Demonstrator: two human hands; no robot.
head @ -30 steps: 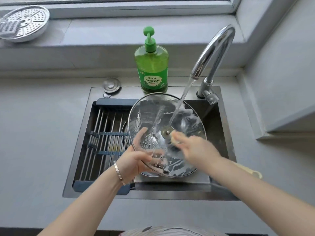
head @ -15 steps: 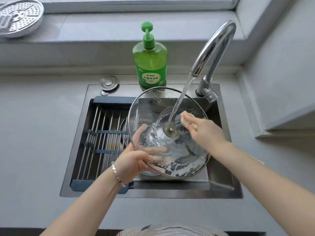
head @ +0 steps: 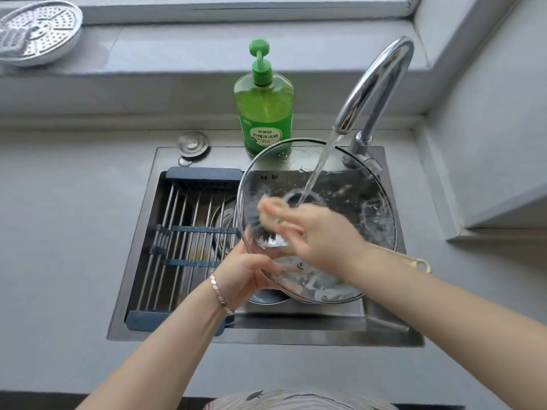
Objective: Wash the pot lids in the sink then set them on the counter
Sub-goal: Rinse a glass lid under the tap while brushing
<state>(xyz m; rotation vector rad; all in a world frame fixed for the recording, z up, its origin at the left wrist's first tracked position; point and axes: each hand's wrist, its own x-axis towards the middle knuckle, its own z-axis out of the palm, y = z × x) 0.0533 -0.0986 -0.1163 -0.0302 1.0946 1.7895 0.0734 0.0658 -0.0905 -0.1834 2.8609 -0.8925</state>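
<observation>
Nearby, rack (head: 189,232) across sink (head: 266,329), bottle (head: 263,113) behind.

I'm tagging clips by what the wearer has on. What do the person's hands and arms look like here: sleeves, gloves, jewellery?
No sleeves or gloves are in view. By the left hand, the wrist wears a slim bracelet of flat, pale metallic links. The right hand shows no jewellery, though blur hides its fingers.

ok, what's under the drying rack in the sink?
Through the drying rack bars: a round metal piece, partly visible, and something yellowish. The glass lid and left hand cover the rest.
</observation>
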